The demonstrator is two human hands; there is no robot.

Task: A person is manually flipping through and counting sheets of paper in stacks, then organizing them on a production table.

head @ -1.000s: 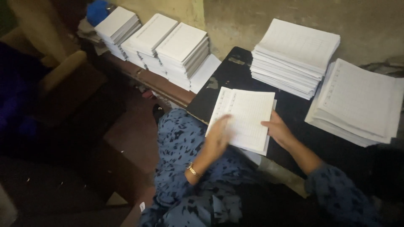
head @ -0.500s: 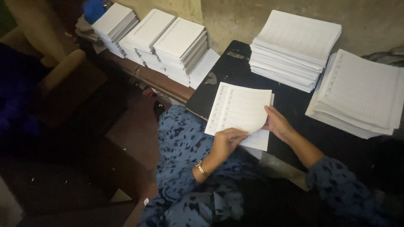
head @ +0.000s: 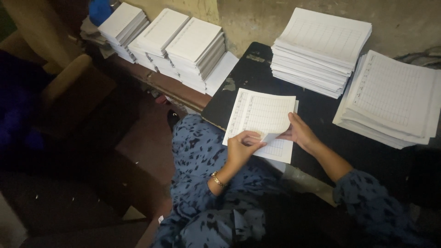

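A small pile of white ruled sheets lies on a black board in front of me. My left hand, with a gold bracelet at the wrist, pinches the near edge of the top sheet and curls it upward. My right hand holds the same sheet's right near corner, fingers under the lifted paper. Both sleeves are blue with a dark pattern.
Two tall stacks of ruled sheets stand beyond, one at the back, one at the right. Three stacks of folded white paper sit on a reddish bench to the left. A dark floor lies at left.
My left hand slid from the sheet's left side to its near edge. The near edge of the top sheet is now lifted between both hands. The view moved closer.
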